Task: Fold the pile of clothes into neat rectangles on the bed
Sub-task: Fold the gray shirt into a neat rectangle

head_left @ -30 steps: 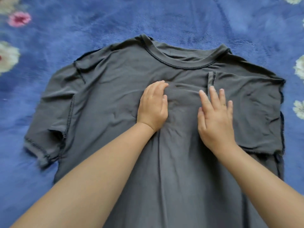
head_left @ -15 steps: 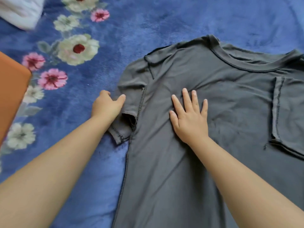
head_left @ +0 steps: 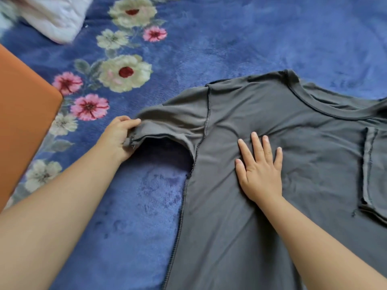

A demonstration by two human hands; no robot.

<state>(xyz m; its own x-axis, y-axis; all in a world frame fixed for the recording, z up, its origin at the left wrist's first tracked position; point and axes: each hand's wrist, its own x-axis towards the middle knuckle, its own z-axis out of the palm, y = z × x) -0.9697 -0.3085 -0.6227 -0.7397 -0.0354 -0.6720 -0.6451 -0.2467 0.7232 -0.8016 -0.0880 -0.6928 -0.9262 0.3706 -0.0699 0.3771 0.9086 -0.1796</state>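
Two bare hands at work on one dark grey, soft-knit short-sleeved T-shirt (head_left: 261,185), spread seams-outward and collar away from the wearer on a blue plush bedcover with a pink and cream flower print (head_left: 230,38). Far sleeve already turned in over the chest; near sleeve (head_left: 167,126) still to go, so judged to be the second sleeve fold. Best done by lifting the cuff only a little, carrying it across along the shoulder seam, and laying it flat so the side edge came out straight, with the chest kept pinned against dragging on such slippery cloth. Left hand (head_left: 120,137) curled round the cuff, thumb on top and fingers tucked beneath, sleeve raised off the cover and drawn taut outward, forearm low from the near left. Right hand (head_left: 259,170) laid palm-down on the chest, fingers straight and fanned toward the collar, gripping nothing, merely pressing. Off to the left, an orange flat-sided object (head_left: 23,122), and at the top corner a rumpled white cloth (head_left: 52,15), both well apart from the shirt.
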